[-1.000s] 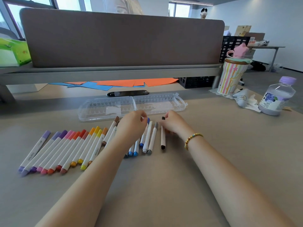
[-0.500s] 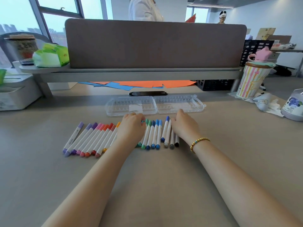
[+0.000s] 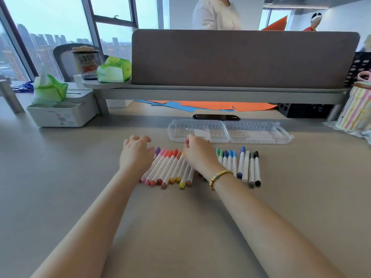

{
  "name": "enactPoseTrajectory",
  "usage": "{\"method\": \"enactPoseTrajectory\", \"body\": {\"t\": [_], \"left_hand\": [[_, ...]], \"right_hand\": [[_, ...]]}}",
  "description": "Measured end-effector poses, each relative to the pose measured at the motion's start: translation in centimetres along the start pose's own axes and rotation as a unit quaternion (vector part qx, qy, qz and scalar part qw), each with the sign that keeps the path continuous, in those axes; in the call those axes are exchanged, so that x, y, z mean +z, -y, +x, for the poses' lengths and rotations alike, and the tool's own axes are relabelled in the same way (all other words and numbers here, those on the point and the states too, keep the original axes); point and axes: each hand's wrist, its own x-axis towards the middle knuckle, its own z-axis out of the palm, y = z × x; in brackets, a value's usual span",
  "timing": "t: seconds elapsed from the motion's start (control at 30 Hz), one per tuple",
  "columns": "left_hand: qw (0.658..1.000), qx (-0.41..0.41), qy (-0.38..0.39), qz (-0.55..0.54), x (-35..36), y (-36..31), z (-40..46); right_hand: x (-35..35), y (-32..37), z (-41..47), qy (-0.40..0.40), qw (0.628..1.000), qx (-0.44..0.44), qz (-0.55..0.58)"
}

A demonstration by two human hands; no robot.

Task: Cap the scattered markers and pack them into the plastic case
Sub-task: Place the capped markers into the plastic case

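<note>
**Markers lined up on the table, case open behind them**

The markers (image 3: 200, 167) lie side by side in a long row on the table (image 3: 180, 227), and we see them all capped. Pink, red, orange and yellow ones (image 3: 168, 169) sit at the left of the row, green and blue ones (image 3: 228, 161) further right, and a grey and a black marker (image 3: 257, 169) at the right end.

Our left hand (image 3: 136, 155) rests at the left end of the row, over the purple and pink markers, its fingers loosely curled; we cannot tell whether it is gripping one. Our right hand (image 3: 198, 153) lies across the middle of the row, hiding several markers, with fingers bent toward the far caps; whether it holds a marker we also cannot tell. A beaded gold bracelet (image 3: 219, 176) circles the right wrist.

The plastic case (image 3: 228, 130) lies open and flat just beyond the row, both clear halves facing up, with no markers in it. Our right fingertips reach close to its near-left edge.

Behind the case we see a dark flat object (image 3: 215, 117) and orange and blue paper sheets (image 3: 210, 106) under a raised shelf (image 3: 200, 93). A white tissue box (image 3: 62, 113) stands at the left, a striped cup (image 3: 355, 109) at the right.
</note>
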Motion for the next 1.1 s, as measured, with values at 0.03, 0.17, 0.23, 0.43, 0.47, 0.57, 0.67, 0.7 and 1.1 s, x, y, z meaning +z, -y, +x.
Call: {"method": "enactPoseTrajectory", "body": {"t": [0.03, 0.17, 0.23, 0.43, 0.47, 0.57, 0.67, 0.7, 1.1], "left_hand": [[1.0, -0.014, 0.016, 0.018, -0.3, 0.6, 0.6], [0.984, -0.075, 0.143, 0.068, -0.6, 1.9, 4.0], [0.968, -0.111, 0.221, 0.042, -0.9, 2.0, 5.1], [0.941, -0.047, 0.326, 0.081, -1.4, 2.5, 5.4], [0.939, -0.042, 0.331, 0.08, -1.4, 2.4, 5.4], [0.934, -0.033, 0.346, 0.08, -1.5, 2.4, 5.5], [0.931, -0.019, 0.357, 0.077, -1.5, 2.6, 5.6], [0.93, -0.02, 0.36, 0.07, -1.3, 2.5, 5.5], [0.927, -0.035, 0.362, 0.091, -2.6, 3.5, 5.0]], "right_hand": [[0.5, 0.7, 0.4, 0.013, 1.0, -0.005, 0.003], [2.2, 2.8, 2.7, 0.08, 0.997, -0.011, 0.004], [2.6, 3.4, 3.4, 0.114, 0.993, -0.013, -0.005], [3.1, 4.1, 2.9, 0.184, 0.983, -0.025, -0.008], [3.1, 4.1, 2.8, 0.189, 0.982, -0.025, -0.012], [2.6, 4.0, 2.6, 0.205, 0.978, -0.023, -0.037], [1.9, 4.0, 2.9, 0.238, 0.969, -0.016, -0.064], [1.6, 3.9, 2.9, 0.252, 0.965, -0.013, -0.068], [1.8, 5.4, 2.1, 0.195, 0.979, -0.006, -0.064]]}}
